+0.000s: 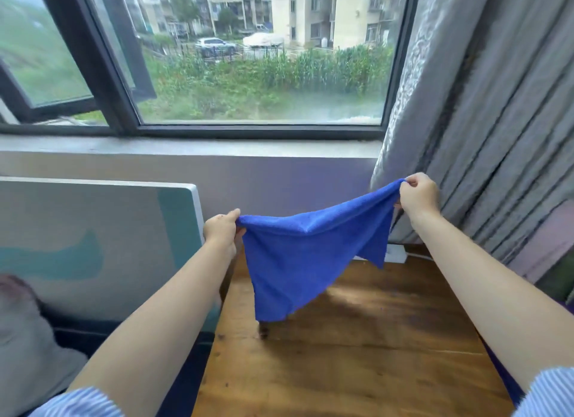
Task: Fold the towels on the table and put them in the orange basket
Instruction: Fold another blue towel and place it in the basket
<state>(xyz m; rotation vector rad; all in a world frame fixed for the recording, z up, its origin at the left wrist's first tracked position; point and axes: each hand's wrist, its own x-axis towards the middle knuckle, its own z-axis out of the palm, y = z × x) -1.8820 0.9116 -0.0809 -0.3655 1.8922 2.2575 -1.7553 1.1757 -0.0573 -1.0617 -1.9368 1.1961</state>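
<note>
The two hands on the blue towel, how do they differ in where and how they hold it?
The left hand pinches the blue microfibre towel lower down, near the teal-and-white panel; the right hand pinches it higher, against the grey curtain. Both grip one top corner, holding it above the wooden table.

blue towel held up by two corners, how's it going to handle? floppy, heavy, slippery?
Probably very floppy: the blue towel sags between the left hand and right hand and hangs in loose points above the wooden table. Likely light, since fingertip pinches at the corners carry it. The fuzzy pile suggests it won't slip easily.
</note>
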